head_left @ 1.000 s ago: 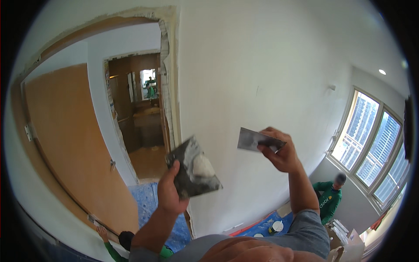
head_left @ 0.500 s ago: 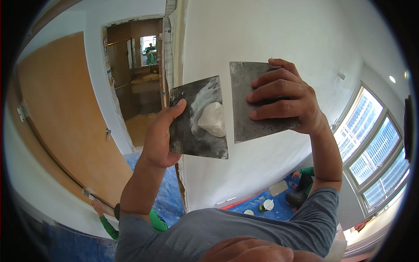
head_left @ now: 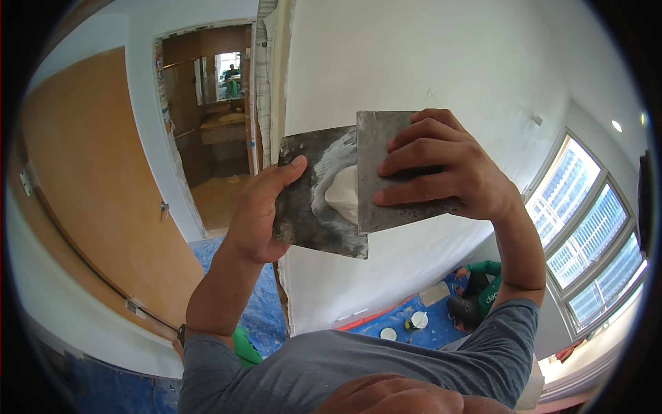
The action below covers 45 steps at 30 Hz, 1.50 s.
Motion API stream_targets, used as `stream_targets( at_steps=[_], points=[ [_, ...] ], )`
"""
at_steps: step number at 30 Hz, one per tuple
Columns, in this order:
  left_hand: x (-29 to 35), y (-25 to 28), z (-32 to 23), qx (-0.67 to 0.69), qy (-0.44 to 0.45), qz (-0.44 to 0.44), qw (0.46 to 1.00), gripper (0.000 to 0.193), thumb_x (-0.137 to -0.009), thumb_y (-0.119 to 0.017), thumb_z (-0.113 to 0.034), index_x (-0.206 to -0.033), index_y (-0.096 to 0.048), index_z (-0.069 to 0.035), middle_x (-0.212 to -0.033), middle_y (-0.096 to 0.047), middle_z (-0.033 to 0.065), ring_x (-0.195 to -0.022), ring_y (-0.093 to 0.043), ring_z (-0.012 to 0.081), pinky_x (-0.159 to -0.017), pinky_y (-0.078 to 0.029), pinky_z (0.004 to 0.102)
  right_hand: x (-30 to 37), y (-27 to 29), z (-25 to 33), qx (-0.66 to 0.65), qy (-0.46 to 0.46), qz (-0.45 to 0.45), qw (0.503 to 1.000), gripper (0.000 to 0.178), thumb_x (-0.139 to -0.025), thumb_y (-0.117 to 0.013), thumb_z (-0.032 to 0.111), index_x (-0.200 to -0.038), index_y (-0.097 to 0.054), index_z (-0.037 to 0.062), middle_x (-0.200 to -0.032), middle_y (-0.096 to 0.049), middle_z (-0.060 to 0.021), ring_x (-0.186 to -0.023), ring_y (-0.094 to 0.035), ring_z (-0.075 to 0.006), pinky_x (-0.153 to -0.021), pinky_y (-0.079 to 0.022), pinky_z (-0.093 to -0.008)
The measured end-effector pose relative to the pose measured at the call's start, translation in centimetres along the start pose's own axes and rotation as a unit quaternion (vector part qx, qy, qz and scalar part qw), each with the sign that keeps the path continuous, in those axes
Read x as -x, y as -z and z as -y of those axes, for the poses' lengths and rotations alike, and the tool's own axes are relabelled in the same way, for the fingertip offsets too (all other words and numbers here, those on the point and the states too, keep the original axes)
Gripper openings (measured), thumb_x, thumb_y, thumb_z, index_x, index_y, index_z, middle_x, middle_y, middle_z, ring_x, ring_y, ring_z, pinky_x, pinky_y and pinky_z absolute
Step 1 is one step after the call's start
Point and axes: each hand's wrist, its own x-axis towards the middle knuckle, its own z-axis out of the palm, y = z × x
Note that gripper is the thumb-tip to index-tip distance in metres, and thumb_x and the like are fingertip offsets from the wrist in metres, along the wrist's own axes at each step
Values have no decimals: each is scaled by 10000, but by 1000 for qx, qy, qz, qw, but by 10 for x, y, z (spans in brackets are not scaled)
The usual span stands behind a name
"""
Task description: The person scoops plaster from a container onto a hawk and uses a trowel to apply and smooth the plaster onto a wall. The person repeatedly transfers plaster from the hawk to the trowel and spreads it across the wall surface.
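Note:
My left hand (head_left: pixel 258 210) grips a dark, square metal plate (head_left: pixel 298 217), its thumb lying across the near face. A mound of white putty (head_left: pixel 342 195) sits on that plate, with a white smear around it. In my right hand (head_left: pixel 448 162) is a second grey metal plate, a flat putty blade (head_left: pixel 386 141), with several fingers spread over its face. The blade's left edge overlaps the right part of the dark plate and hides part of the putty. Both are held up in front of a white wall (head_left: pixel 414 62).
A wooden door (head_left: pixel 96 159) and a doorway stand at left. Blue sheeting (head_left: pixel 265 310) covers the floor. A person in green (head_left: pixel 486 286) sits low at right beside white tubs (head_left: pixel 418 319); green clothing (head_left: pixel 245 347) shows behind my left arm. Windows (head_left: pixel 586 228) are at right.
My hands have come together: the right-hand blade moved left and now overlaps the dark plate and putty. The person at lower right shows more; the arm at lower left is mostly hidden.

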Motion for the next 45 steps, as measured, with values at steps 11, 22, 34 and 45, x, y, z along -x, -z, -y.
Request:
stream_targets(
  at_steps=[11,22,34,45],
  points=[
    [9,2,4,18,-5,-10,1000,264,-980,-633,-269,-1096,-644,-32,-982,-705,74,-861,-710,180,-748,-598,348,17,3,1,-67,-52,-51,995,395,-706,-772,118,-1088,-777,216,-1121,-680,24,-1090,-613,-227,-995,-447,-425],
    [28,7,0,43,-4,5,999,259,-981,-625,-272,-1098,-658,-43,-990,-719,79,-890,-717,193,-788,-602,360,11,14,20,-31,-77,66,994,433,-714,-727,10,-1100,-764,202,-1153,-687,-13,-1114,-619,-250,-1005,-475,-447],
    [27,-13,36,177,35,87,980,320,-1038,-522,-267,-1263,-571,-45,-1151,-689,95,-1063,-685,204,-945,-558,363,17,-92,47,-32,-17,-324,945,498,-751,-758,31,-1232,-703,145,-1224,-637,-157,-1022,-649,-347,-816,-578,-408],
    [37,-2,31,158,13,44,986,330,-1025,-542,-263,-1247,-586,-24,-1153,-686,95,-1061,-680,216,-950,-561,385,58,-31,22,-35,-170,-75,982,410,-781,-703,-16,-1121,-781,199,-1148,-677,-46,-1099,-630,-282,-919,-550,-393]
  ],
)
